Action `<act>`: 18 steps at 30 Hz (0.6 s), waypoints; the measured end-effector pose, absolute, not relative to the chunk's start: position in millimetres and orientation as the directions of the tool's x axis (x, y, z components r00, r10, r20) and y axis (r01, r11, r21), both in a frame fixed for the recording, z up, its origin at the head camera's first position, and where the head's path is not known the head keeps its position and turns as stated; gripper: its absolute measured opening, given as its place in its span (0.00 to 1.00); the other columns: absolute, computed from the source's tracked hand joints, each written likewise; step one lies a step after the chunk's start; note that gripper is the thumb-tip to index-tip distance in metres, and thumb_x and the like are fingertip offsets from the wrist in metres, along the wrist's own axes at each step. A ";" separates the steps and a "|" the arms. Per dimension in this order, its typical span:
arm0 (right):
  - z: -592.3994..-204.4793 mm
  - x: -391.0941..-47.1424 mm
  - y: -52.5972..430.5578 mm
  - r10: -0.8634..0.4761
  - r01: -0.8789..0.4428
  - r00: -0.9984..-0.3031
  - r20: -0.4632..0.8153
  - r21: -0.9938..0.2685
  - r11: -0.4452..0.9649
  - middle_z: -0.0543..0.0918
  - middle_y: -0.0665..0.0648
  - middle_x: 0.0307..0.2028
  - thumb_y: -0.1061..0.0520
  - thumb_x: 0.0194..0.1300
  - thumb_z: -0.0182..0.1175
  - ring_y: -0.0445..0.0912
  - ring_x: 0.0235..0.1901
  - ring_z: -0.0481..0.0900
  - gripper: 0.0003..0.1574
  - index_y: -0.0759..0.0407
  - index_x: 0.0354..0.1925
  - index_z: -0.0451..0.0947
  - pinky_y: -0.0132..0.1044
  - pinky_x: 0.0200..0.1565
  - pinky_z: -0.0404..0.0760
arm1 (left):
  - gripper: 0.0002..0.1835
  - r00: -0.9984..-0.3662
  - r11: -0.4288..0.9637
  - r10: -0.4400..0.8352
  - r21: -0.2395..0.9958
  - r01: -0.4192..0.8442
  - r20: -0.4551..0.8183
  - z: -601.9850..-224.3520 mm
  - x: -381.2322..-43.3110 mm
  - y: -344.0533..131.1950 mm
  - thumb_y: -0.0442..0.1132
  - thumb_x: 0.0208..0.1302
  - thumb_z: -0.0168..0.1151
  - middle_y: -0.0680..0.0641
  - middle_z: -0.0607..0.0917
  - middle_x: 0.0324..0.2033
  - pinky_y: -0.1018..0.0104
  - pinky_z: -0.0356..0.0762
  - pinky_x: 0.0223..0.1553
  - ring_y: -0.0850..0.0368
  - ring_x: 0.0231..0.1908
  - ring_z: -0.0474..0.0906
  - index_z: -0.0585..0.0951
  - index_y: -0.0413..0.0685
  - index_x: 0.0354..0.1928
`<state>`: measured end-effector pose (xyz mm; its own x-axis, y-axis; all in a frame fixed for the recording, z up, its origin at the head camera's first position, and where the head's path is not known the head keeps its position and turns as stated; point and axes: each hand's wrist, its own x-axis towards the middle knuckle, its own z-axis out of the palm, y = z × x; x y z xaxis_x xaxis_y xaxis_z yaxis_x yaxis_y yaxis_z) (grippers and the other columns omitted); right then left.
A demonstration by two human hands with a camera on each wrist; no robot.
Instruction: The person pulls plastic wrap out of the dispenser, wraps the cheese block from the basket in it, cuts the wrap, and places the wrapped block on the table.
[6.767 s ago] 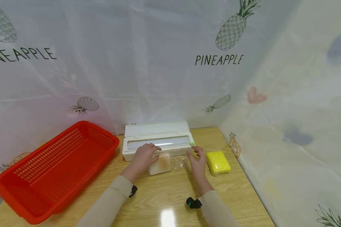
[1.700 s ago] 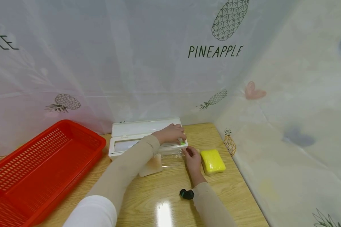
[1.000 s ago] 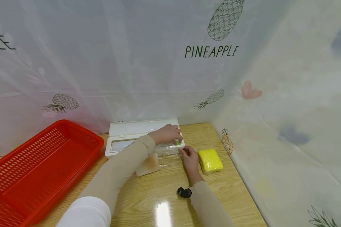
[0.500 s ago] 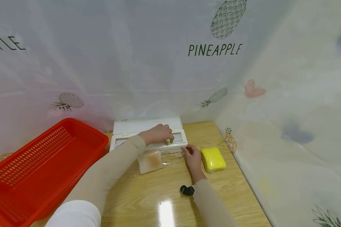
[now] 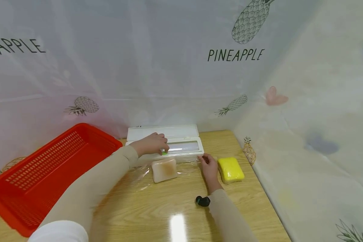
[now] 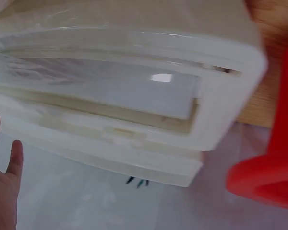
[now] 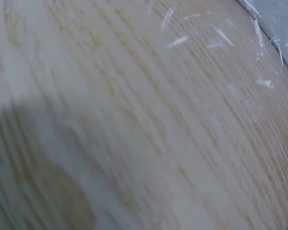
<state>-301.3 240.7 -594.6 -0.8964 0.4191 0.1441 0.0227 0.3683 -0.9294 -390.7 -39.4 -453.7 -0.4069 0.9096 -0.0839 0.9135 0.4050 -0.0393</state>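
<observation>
A white cling film dispenser lies lid-up at the back of the table. My left hand reaches over its front edge, fingertips on the green slide cutter. Clear cling film hangs from the front onto the table, around a browned white slice that looks like bread. At the dispenser's front right corner, my right hand pinches the film's edge. In the left wrist view part of the left hand shows; the cutter is not seen there. The right wrist view shows film and tabletop, with no fingers.
A red plastic basket stands at the left, close to my left sleeve. To the right of my right hand sits a yellow block wrapped in film. Pineapple-printed sheeting rises behind the table and along its right side.
My left hand has slid leftward along the dispenser with the green cutter, from its right end to left of the middle. My right hand stays at the front right corner.
</observation>
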 end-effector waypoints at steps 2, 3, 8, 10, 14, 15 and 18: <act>-594.1 -300.8 241.6 0.420 0.025 -0.896 0.141 -0.930 0.367 0.84 0.61 0.40 0.54 0.64 0.67 0.52 0.40 0.79 0.16 0.65 0.45 0.82 0.42 0.43 0.78 | 0.10 -0.403 0.401 0.912 -0.050 0.915 -0.078 -452.2 -389.3 -48.5 0.48 0.53 0.71 0.58 0.77 0.33 0.60 0.68 0.39 0.59 0.35 0.66 0.84 0.65 0.38; -594.0 -300.2 242.1 0.419 0.028 -0.897 0.139 -0.929 0.368 0.83 0.61 0.40 0.53 0.64 0.66 0.52 0.41 0.79 0.17 0.65 0.45 0.82 0.42 0.43 0.78 | 0.10 -0.403 0.400 0.912 -0.052 0.915 -0.076 -451.4 -388.7 -53.4 0.48 0.53 0.71 0.58 0.78 0.33 0.60 0.68 0.39 0.58 0.35 0.67 0.85 0.64 0.38; -594.1 -297.4 246.1 0.422 0.022 -0.895 0.146 -0.930 0.368 0.83 0.61 0.40 0.52 0.64 0.66 0.51 0.41 0.78 0.18 0.64 0.45 0.81 0.41 0.43 0.77 | 0.10 -0.414 0.410 0.908 -0.068 0.910 -0.069 -451.0 -382.9 -77.1 0.46 0.52 0.73 0.57 0.77 0.31 0.61 0.69 0.38 0.57 0.36 0.68 0.84 0.62 0.37; -593.6 -296.8 246.0 0.428 0.016 -0.890 0.156 -0.928 0.372 0.83 0.61 0.40 0.52 0.64 0.66 0.51 0.40 0.78 0.17 0.65 0.44 0.81 0.40 0.42 0.77 | 0.10 -0.417 0.412 0.907 -0.075 0.908 -0.062 -451.9 -381.1 -83.6 0.45 0.52 0.73 0.57 0.76 0.30 0.62 0.69 0.37 0.57 0.36 0.68 0.83 0.62 0.37; -594.2 -297.3 243.6 0.423 0.002 -0.890 0.171 -0.926 0.378 0.83 0.60 0.39 0.53 0.64 0.67 0.50 0.38 0.78 0.17 0.65 0.44 0.82 0.37 0.40 0.77 | 0.10 -0.412 0.406 0.910 -0.095 0.909 -0.052 -452.0 -379.7 -92.3 0.44 0.52 0.74 0.56 0.76 0.30 0.62 0.69 0.36 0.56 0.35 0.68 0.83 0.61 0.36; -594.3 -297.5 242.8 0.422 0.000 -0.890 0.174 -0.925 0.381 0.84 0.60 0.38 0.53 0.64 0.67 0.49 0.38 0.78 0.17 0.65 0.43 0.82 0.36 0.40 0.77 | 0.10 -0.412 0.405 0.910 -0.107 0.908 -0.052 -451.9 -379.6 -94.6 0.44 0.52 0.74 0.56 0.76 0.30 0.62 0.69 0.37 0.56 0.35 0.69 0.83 0.61 0.36; -593.9 -298.4 241.0 0.420 -0.005 -0.890 0.180 -0.923 0.384 0.84 0.60 0.38 0.53 0.63 0.67 0.48 0.37 0.78 0.16 0.65 0.43 0.82 0.34 0.39 0.77 | 0.10 -0.417 0.404 0.907 -0.152 0.902 -0.065 -451.8 -378.9 -102.6 0.44 0.52 0.75 0.57 0.76 0.29 0.62 0.69 0.38 0.56 0.35 0.68 0.83 0.63 0.35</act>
<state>-298.4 241.0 -593.9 -0.8896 0.4200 0.1797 -0.0051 0.3841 -0.9233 -378.9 -102.6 -451.8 -0.4167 0.9067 -0.0645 0.9021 0.4038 -0.1522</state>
